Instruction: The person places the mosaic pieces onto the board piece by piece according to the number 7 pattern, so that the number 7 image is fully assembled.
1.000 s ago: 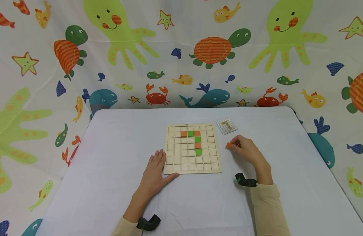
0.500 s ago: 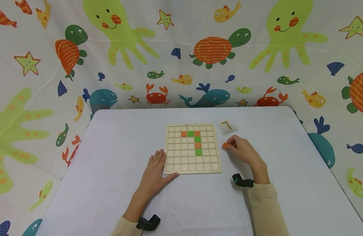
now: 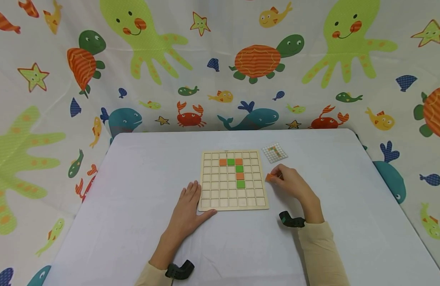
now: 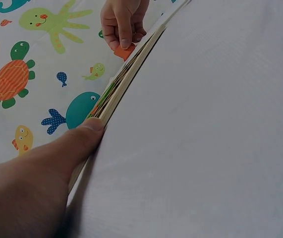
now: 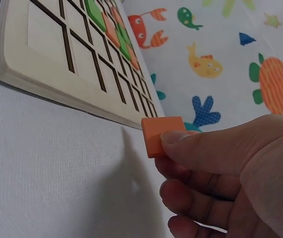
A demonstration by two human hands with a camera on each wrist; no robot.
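My right hand [image 3: 293, 184] pinches an orange square tile [image 5: 162, 133] between thumb and fingers, just off the right edge of a wooden grid board [image 3: 220, 194]. In the right wrist view the tile is held above the white cloth, its shadow falling below. Several orange and green tiles lie in the board's cells: a short row near the top, with an orange tile [image 3: 223, 162] at its left end, and a column running down to a green tile [image 3: 240, 184]. My left hand [image 3: 187, 208] lies with straight fingers along the board's left edge, thumb at its near-left corner [image 4: 94, 124].
A small pattern card [image 3: 275, 153] with a printed grid lies beyond the board's upper right corner. The white-covered table [image 3: 134, 190] has a cloth backdrop [image 3: 213, 107] with sea animals behind it. Each wrist wears a black camera [image 3: 292, 219].
My right hand has moved left with the orange tile, bringing it close to the board's right edge. The left hand and the tiles on the board stay where they were.
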